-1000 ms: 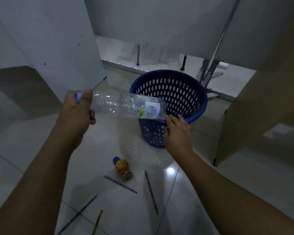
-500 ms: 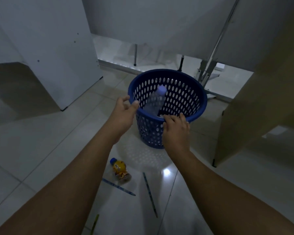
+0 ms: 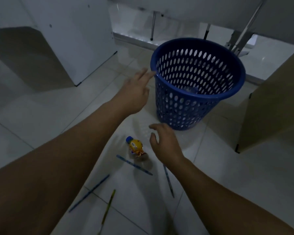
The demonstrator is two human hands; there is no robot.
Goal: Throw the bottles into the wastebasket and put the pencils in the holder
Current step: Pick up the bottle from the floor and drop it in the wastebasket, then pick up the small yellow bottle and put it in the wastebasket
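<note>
Both empty hands, left hand (image 3: 134, 94) and right hand (image 3: 165, 143), spread open beside the blue wastebasket (image 3: 193, 106), above a small bottle (image 3: 136, 147) on the floor (image 3: 41, 116).

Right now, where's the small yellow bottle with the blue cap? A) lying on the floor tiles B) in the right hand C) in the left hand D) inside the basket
A: the small yellow bottle lies on the floor, just left of the empty right hand and in front of the blue basket.

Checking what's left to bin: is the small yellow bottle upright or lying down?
Lying down. The small yellow bottle rests on its side on the floor tiles, blue cap toward the wastebasket.
</note>
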